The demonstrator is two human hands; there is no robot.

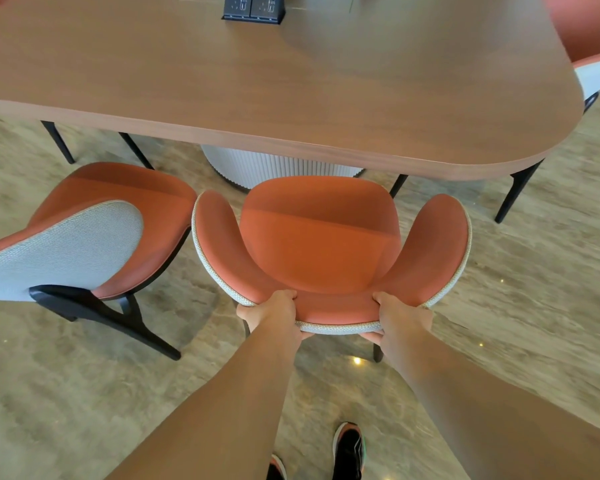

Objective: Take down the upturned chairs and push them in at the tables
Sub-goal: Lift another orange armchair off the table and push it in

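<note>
The chair [321,244] stands upright on its legs on the floor [534,271], facing the long near edge of the worktop [291,81], close to that edge's rounded right corner. Its orange seat lies almost wholly out in the open, with only the front rim reaching to about the worktop's near edge. The left hand [274,313] grasps the top of the curved backrest on the left. Its thumb presses on the orange inner face and its fingers are wrapped over the grey woven rim to the back. The right hand [400,317] grasps the same rim just to the right in the same way

A second chair [101,237] stands on the floor just to the left, turned at an angle so its grey back shows, and it is also outside the worktop's edge. A white fluted pedestal [278,168] shows beneath the worktop, beyond the held chair. A black socket box [253,6] sits at the worktop's far edge. A black shoe [349,448] stands on the floor below the arms
</note>
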